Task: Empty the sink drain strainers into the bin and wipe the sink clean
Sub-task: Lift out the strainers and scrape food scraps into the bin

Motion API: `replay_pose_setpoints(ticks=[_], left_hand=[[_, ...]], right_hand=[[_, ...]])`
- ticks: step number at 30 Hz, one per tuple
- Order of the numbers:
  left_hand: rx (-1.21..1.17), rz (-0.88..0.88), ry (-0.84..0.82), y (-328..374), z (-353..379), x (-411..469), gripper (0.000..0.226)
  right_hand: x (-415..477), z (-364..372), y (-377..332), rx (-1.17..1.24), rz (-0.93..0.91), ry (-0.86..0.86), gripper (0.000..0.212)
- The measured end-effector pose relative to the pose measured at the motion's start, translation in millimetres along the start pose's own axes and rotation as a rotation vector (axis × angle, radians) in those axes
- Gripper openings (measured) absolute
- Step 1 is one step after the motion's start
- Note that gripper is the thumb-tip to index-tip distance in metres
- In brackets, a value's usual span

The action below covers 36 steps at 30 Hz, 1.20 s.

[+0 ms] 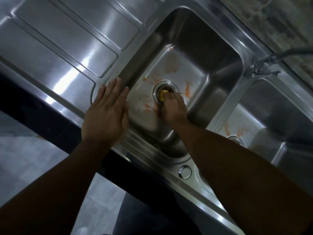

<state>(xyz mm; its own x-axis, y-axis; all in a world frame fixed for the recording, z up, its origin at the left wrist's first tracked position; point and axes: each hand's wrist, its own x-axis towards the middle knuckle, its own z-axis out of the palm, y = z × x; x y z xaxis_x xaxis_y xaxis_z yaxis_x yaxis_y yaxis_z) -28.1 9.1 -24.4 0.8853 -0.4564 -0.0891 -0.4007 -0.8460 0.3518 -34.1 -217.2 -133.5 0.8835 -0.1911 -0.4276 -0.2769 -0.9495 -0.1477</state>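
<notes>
Two bare forearms reached in from the near edge toward a stainless steel double sink. At the end of the right one, the right hand [174, 107] was down in the left basin [194, 48], its fingers curled over the near side of the round metal drain strainer [156, 89]. Motion blur hid whether they actually pinched the strainer or only touched it. A small yellow food scrap [163, 94] sat in the strainer, right at the fingertips. Orange smears [187, 90] streaked the basin floor around the drain.

The left hand [106, 112] lay flat with straight fingers together, holding nothing, on the steel rim at the left edge of that basin. Left and farther off stretched the ribbed steel drainboard [59, 48].

On the right, the second basin [271, 116] showed its own round strainer [235, 139] with orange marks beside it. A blurred chrome tap [264, 65] stood at the far side between the basins. A round steel cap [184, 171] sat on the near rim, above a dark counter edge [33, 106].
</notes>
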Motion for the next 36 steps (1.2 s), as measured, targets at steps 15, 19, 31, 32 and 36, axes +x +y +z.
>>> replay_pose_setpoints(ticks=[15, 19, 31, 32, 36], left_hand=[[0.006, -0.001, -0.031, -3.5, 4.8, -0.9, 0.057], [0.013, 0.005, -0.030, -3.2, 4.4, -0.6, 0.059], [0.002, 0.009, -0.038, -4.8, 5.2, -0.8, 0.059], [0.001, 0.010, -0.032, -5.0, 5.9, -0.9, 0.058], [-0.009, 0.013, -0.008, -6.8, 7.7, -1.4, 0.054]], right_hand=[[4.4, 13.0, 5.1, -0.023, 0.002, -0.009, 0.033], [4.8, 9.1, 3.7, 0.000, -0.015, -0.002, 0.047], [9.2, 0.4, 9.3, 0.023, -0.041, 0.094, 0.047], [5.9, -2.1, 7.9, 0.095, -0.047, 0.126, 0.050], [-7.4, -12.2, 0.6, 0.061, -0.178, 0.181, 0.040]])
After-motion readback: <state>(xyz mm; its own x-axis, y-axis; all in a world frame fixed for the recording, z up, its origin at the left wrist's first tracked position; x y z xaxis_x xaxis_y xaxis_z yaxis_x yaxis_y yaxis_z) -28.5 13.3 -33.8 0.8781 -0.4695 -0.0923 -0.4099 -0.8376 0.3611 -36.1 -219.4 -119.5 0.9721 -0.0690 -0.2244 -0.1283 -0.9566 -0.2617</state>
